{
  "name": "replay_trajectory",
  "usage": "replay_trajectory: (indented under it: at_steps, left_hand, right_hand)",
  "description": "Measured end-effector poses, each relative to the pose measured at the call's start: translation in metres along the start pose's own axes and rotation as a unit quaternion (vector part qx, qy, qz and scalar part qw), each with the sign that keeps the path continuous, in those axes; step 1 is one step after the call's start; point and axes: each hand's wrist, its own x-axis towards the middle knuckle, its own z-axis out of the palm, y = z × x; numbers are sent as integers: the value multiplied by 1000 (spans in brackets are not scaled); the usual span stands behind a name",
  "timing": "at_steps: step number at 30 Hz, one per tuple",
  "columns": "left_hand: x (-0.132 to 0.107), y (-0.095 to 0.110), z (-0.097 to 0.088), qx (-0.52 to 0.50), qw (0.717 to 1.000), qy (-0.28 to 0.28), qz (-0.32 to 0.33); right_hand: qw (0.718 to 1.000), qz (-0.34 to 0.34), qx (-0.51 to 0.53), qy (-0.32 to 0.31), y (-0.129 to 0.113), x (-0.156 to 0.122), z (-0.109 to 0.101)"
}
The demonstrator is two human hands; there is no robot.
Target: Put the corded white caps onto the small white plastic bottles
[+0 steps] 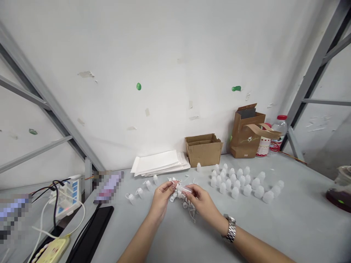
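Head view: right hand (197,197) has thumb and fingers pinching a small clear container (185,189), left hand (161,199) has thumb and fingertips closed at its other end, probably on a cap, all just above the pile of white corded pieces (185,205). Looks like the cap-fitting step, seating hidden by fingers; frosted containers (242,181) stand to the right on the grey table (290,223), four looped ones (148,185) at left. Next move likely calls for steady alignment and a straight push, cords kept clear.
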Motion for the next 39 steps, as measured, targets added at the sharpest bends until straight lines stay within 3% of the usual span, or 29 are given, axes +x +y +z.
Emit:
replay_trajectory:
  at_steps: [4,11,15,18,25,31,39]
  left_hand:
    - [-1,-3,1,-15,1000,-14,-9]
    - [-3,-8,1,23,999,-14,43]
    - [-3,-6,2,29,998,-20,54]
    - [-3,-6,3,38,998,-9,57]
    - [0,-10,0,27,999,13,40]
    - [1,-11,-2,14,999,2,29]
    - [-1,-5,1,15,998,13,53]
  right_hand:
    - [1000,-4,-1,5,-4,-1,0]
    - [995,50,83,10,-4,-1,3]
    - [988,98,110,-48,-1,4,2]
    - [986,129,95,-47,3,8,2]
    - [993,92,78,-4,7,6,3]
    - [978,153,104,-92,10,10,2]
    - [996,60,61,-16,2,8,-2]
